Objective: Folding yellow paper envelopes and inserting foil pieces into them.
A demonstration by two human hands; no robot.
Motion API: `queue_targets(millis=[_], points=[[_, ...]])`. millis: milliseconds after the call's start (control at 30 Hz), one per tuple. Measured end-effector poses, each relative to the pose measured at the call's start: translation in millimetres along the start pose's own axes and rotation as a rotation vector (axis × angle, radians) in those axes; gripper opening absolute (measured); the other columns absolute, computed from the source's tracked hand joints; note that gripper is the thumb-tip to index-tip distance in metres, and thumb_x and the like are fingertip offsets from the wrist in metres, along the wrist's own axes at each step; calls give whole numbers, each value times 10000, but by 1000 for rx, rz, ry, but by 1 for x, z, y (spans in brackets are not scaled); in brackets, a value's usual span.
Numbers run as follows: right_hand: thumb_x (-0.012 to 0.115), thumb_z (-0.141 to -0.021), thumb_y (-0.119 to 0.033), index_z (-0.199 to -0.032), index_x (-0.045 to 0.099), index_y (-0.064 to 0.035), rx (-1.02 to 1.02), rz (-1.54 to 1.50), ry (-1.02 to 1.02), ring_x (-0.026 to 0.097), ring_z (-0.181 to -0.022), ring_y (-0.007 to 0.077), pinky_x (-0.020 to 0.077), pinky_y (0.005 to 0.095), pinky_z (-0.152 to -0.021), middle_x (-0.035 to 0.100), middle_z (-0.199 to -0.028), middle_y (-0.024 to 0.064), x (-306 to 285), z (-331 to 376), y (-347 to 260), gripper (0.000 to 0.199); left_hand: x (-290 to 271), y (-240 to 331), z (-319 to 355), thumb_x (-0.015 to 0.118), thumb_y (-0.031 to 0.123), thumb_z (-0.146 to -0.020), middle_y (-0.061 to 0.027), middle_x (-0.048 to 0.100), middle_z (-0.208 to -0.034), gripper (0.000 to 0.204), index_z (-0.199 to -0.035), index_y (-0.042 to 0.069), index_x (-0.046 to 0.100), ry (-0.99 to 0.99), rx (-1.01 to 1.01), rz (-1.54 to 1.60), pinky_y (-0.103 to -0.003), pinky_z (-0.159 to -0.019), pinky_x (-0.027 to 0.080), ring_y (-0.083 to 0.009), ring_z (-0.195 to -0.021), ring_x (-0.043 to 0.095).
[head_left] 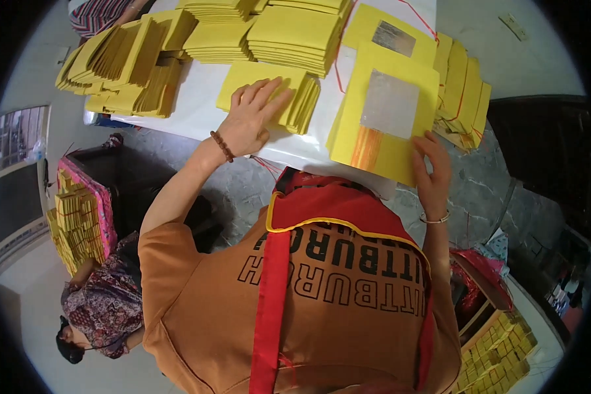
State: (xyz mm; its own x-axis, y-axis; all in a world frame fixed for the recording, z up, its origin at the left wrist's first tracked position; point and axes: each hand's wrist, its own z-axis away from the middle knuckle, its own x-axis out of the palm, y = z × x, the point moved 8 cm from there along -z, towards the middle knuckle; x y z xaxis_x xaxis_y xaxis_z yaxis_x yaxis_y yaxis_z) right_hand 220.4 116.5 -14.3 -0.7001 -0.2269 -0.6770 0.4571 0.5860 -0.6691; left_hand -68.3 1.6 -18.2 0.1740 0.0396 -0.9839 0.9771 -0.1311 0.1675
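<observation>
My left hand (251, 118) lies with spread fingers on a small stack of folded yellow paper (249, 77) near the table's front edge. At the right, my right hand (432, 167) touches the lower right corner of a pile of flat yellow sheets (407, 161). Its fingers bend at the sheet's edge, and their tips are partly hidden, so whether they pinch a sheet is unclear. The top sheet bears a silver square (391, 102) and an orange-gold strip (366, 148). Behind it, another yellow sheet shows a darker silver patch (394, 38).
Folded yellow stacks (295, 36) line the table's far side, with more fanned bundles (125, 59) at the left. Red-tied bundles (463, 85) stand at the right edge. Another person (105, 302) is at the lower left by a pink-edged container (102, 203) of yellow bundles. A red string (338, 65) crosses the white table (200, 85).
</observation>
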Motion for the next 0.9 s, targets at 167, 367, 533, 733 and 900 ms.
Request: queue_targets(millis=[167,367,533,733,900], points=[[646,-773,-97,-963,645,-79,-65,83,-20,532,-1099,272,375,380,-915,627,-1037,56,4,-3,-3,191,-4,90,-30,615,164,-717,-123,490,-1233,567,-1260,69,485,128,270,335,-407,-884,335,-286,-1087,452],[679,-747,-109,-885,654,-78,-46,20,-35,516,-1116,262,368,375,-913,622,-1031,34,0,1,5,143,-1,136,-50,674,223,-724,-79,561,-1094,470,-1144,40,569,65,391,289,-340,-808,381,-235,-993,497],[543,-854,-140,-869,654,-58,83,-248,-60,480,-1152,274,340,385,-981,632,-1034,62,1,4,24,139,-8,130,-66,635,182,-783,-95,594,-854,244,-974,30,622,18,426,515,-338,-674,439,-254,-801,555],[356,-938,-208,-845,666,-31,116,-398,-39,466,-1155,284,315,391,-1010,632,-1044,98,-2,4,29,369,2,115,-85,591,177,-848,-129,584,-716,163,-842,16,616,-148,294,747,-364,-609,447,-305,-667,562],[335,-950,-215,-843,668,-19,160,-425,-34,465,-1152,278,303,386,-1018,638,-1020,101,2,3,32,401,25,99,-88,590,116,-820,-86,642,-764,149,-894,-2,641,-435,47,977,-264,-638,455,-126,-687,586]])
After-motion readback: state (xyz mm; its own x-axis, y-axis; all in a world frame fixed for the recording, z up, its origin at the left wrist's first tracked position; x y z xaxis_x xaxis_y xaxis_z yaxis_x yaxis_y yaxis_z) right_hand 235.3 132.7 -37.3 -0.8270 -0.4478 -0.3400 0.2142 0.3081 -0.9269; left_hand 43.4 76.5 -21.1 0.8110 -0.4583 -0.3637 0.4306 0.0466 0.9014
